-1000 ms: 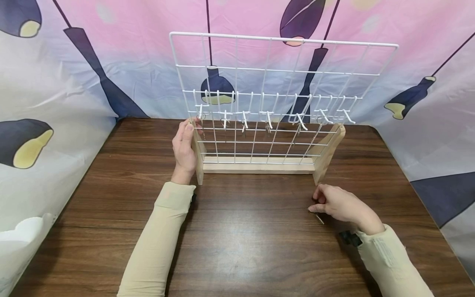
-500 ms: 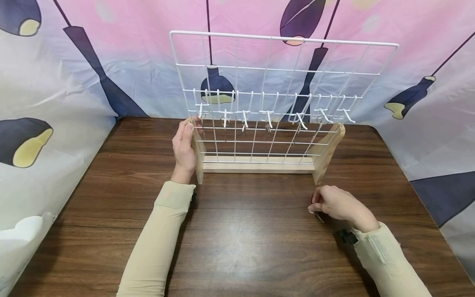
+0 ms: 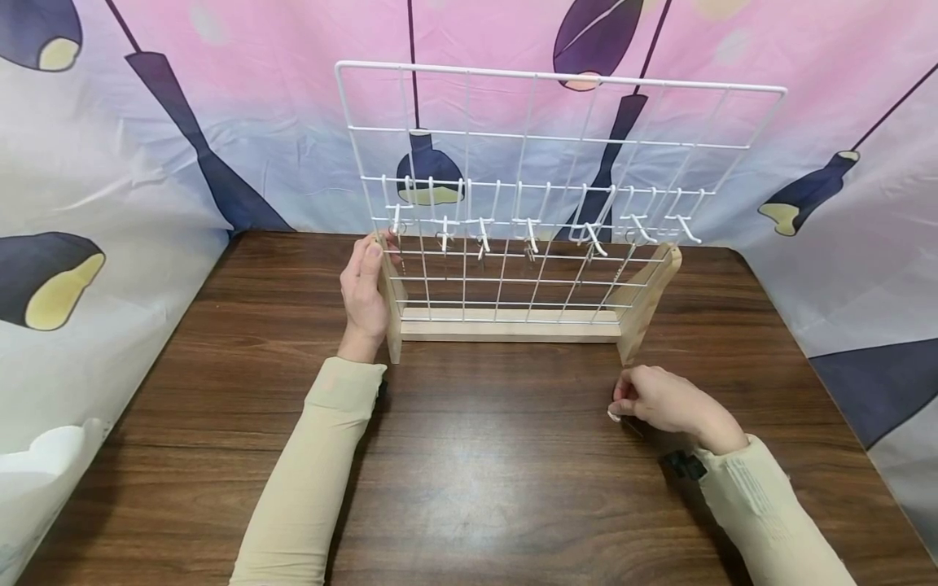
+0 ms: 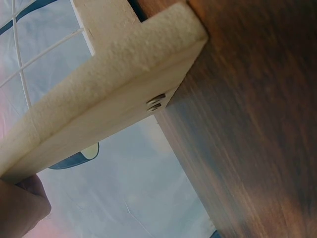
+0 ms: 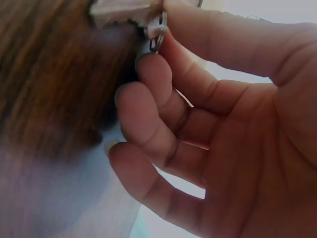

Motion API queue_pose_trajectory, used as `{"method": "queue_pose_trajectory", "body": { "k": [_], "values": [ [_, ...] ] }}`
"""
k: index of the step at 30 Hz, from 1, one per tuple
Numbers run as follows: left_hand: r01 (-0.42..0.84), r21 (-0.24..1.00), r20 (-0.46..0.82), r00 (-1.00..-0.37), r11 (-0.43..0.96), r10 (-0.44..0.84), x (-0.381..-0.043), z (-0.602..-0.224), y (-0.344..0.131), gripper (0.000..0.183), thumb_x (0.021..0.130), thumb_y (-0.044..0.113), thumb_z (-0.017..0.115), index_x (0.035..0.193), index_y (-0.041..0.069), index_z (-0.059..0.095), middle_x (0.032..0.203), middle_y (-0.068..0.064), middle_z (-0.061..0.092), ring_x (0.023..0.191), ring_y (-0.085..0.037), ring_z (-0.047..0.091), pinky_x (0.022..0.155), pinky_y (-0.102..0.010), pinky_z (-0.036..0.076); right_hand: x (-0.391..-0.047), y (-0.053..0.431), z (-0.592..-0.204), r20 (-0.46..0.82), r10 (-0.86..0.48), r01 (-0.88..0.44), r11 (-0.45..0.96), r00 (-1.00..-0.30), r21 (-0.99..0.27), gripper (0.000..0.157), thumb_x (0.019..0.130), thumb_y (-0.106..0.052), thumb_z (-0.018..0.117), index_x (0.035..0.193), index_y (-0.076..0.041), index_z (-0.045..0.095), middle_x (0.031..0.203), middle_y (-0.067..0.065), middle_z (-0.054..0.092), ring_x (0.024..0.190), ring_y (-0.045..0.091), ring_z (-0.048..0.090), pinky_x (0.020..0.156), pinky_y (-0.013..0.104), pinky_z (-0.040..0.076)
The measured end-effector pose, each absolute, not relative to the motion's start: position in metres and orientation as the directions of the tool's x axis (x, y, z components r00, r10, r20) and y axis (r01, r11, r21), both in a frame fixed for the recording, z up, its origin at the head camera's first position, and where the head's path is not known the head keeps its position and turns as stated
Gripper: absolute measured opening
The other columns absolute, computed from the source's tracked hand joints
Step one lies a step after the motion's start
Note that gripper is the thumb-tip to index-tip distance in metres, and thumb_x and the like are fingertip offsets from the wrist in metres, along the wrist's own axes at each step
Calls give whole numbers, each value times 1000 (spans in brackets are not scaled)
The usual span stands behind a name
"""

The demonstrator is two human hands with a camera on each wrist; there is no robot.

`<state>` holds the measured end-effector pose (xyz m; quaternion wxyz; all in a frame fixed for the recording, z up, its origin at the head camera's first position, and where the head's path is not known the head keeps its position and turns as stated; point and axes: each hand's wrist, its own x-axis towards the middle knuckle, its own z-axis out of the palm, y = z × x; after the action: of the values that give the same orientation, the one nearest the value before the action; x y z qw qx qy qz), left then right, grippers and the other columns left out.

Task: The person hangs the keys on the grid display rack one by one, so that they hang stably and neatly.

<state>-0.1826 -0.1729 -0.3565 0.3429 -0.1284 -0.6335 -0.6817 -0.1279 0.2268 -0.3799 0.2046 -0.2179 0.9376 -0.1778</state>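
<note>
My left hand grips the left wooden upright of a white wire grid rack; that upright fills much of the left wrist view. Several white hooks hang in a row on the grid, with small metal rings and keys on some of them, too small to make out fully. My right hand is just above the table, in front of the right upright. In the right wrist view its thumb and forefinger pinch a key by its metal ring, while the other fingers curl loosely.
The dark wood table reaches back to a patterned cloth hanging behind the rack. A pale plank joins the uprights at the bottom. White crumpled material lies at the left edge.
My right hand has shifted very slightly to the left, and the key in it has turned so that less of it shows. The left hand and the rack have stayed put.
</note>
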Motion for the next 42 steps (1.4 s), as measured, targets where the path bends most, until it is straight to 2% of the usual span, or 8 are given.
{"method": "queue_pose_trajectory", "body": {
  "k": [5, 13, 18, 25, 30, 34, 36, 42],
  "values": [
    [636, 772, 602, -734, -6, -313, -183, -358, -172, 32, 100, 16, 41, 111, -1, 65, 100, -2, 60, 84, -19, 56, 81, -29, 48, -128, 227, -378, -309, -492, -349, 839, -814, -417, 13, 88, -23, 71, 84, -16, 61, 69, -7, 55, 60, 10, 49, 54, 30, 41],
    [643, 766, 610, -726, 2, -318, -183, -357, -172, 34, 100, 17, 41, 112, -7, 63, 100, -1, 60, 85, -31, 55, 82, -34, 49, -128, 227, -378, -313, -502, -356, 834, -806, -421, 12, 88, -22, 71, 85, -15, 61, 70, -7, 54, 60, 10, 49, 54, 29, 41],
    [643, 766, 612, -726, 6, -314, -182, -356, -171, 40, 100, 18, 41, 114, -16, 57, 100, -2, 60, 86, -38, 52, 82, -36, 49, -129, 227, -378, -305, -516, -373, 827, -801, -421, 10, 90, -18, 67, 83, -16, 61, 69, -7, 53, 59, 10, 47, 52, 28, 39],
    [637, 771, 608, -730, 11, -310, -182, -357, -172, 37, 100, 19, 41, 114, -9, 61, 102, -21, 57, 86, -39, 52, 82, -36, 48, -127, 226, -377, -331, -491, -332, 838, -806, -434, 19, 88, -29, 71, 87, -15, 59, 71, -5, 55, 62, 10, 49, 56, 30, 41],
    [640, 769, 608, -729, 3, -314, -182, -357, -172, 34, 100, 18, 41, 113, -2, 65, 101, -5, 60, 87, -39, 52, 83, -39, 48, -126, 227, -377, -323, -501, -338, 829, -803, -445, 17, 88, -24, 72, 89, -13, 59, 71, -5, 54, 61, 10, 50, 56, 30, 42],
    [644, 765, 609, -728, -7, -315, -182, -358, -172, 31, 100, 18, 41, 112, 5, 67, 102, -1, 61, 87, -39, 52, 83, -38, 48, -126, 228, -378, -317, -511, -348, 823, -799, -449, 11, 89, -18, 69, 89, -13, 60, 71, -5, 54, 60, 10, 49, 55, 29, 42],
    [643, 766, 609, -728, -8, -315, -182, -358, -172, 32, 100, 18, 41, 112, 3, 66, 102, -1, 60, 86, -34, 53, 83, -35, 48, -126, 228, -378, -322, -510, -344, 823, -797, -452, 10, 90, -18, 69, 89, -13, 60, 71, -5, 53, 60, 11, 49, 55, 29, 41],
    [643, 766, 611, -730, -3, -307, -183, -357, -172, 42, 100, 18, 40, 115, -18, 55, 101, -1, 60, 86, -20, 56, 83, -29, 48, -126, 228, -380, -328, -513, -337, 819, -793, -464, 10, 91, -17, 68, 88, -12, 59, 70, -3, 52, 59, 12, 48, 55, 29, 41]
  ]
}}
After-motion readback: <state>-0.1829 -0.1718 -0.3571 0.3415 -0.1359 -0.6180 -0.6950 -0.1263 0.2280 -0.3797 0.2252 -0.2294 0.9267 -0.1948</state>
